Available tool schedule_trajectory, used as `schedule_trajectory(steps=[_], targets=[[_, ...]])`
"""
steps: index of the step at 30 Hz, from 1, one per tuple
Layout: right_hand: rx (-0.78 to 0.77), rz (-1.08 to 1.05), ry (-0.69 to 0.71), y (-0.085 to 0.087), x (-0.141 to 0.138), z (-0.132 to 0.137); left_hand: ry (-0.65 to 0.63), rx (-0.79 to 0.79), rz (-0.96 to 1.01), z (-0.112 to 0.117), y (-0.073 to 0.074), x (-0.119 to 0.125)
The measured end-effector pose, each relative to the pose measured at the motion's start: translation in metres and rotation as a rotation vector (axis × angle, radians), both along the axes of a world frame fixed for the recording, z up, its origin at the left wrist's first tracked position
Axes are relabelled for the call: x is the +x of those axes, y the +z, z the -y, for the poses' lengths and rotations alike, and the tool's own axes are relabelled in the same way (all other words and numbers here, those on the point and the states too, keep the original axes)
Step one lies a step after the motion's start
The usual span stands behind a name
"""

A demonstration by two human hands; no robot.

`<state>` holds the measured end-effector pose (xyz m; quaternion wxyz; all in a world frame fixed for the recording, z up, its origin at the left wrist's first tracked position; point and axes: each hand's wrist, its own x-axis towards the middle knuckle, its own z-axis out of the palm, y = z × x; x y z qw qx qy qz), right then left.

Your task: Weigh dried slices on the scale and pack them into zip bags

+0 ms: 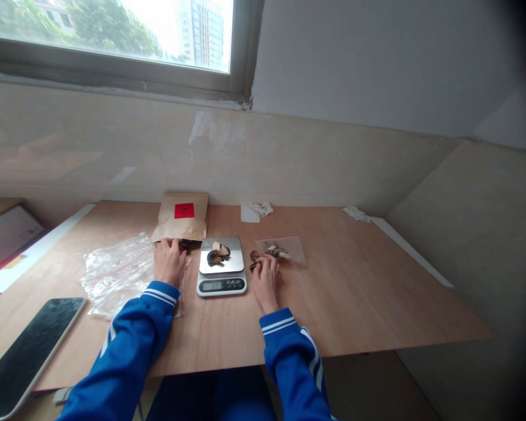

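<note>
Over on the left, a smartphone [28, 356] lies on the desk [359, 292], crumpled tissue scraps [256, 210] up against the tiled wall [289, 158], a window [109, 35] above!

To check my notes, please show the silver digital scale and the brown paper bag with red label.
Silver digital scale [221, 285], head view, front display panel.
Brown paper bag with red label [179, 229], head view, paper below label.

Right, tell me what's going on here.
A person has both bare hands at a wooden table. The left hand is at the lower edge of a paper bag, beside a plastic bag. The right hand is at what look like dried mushroom pieces on a clear sleeve. More pieces sit on a digital scale between the hands. A phone lies at the left.
</note>
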<state>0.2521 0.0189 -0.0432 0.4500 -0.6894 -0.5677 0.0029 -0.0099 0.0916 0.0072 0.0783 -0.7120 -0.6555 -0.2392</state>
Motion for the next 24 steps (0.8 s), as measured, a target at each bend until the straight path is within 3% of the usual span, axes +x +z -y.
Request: schedule_trajectory(steps=[7,12,18,24], targets=[[0.022,-0.005,0.015,0.000,0.001,0.001,-0.185,0.117,0.391,0.024,0.016,-0.004],[0.035,-0.007,0.018,0.000,0.001,0.001,-0.284,0.085,0.557,0.051,0.028,0.008],[0.050,-0.006,0.017,0.001,0.000,0.001,-0.242,0.023,0.582,0.061,0.007,-0.002],[0.037,-0.010,0.019,-0.002,0.001,0.001,-0.276,-0.075,0.670,0.041,-0.001,-0.002]])
